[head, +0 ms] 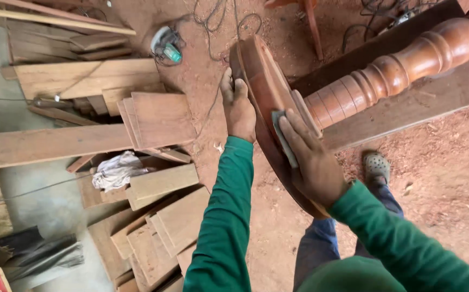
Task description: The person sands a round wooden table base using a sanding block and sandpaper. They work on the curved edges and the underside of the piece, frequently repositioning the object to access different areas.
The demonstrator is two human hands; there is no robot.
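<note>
The left hand (238, 108) is closed on the rim of the round wooden base (264, 103), which stands on edge above the dusty floor (440, 178). The right hand (313, 162) presses a grey sandpaper (283, 135) flat on the face of the base (fingers together, clamped on the paper). A turned post (407, 65) goes out from the base. Planks (158, 119) lie on the left, near a white rag (116, 170).

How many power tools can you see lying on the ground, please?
1 for certain: a green and white power tool on the sawdust floor beside the plank pile. Another may lie among the cables at top right, too unclear to tell.
</note>
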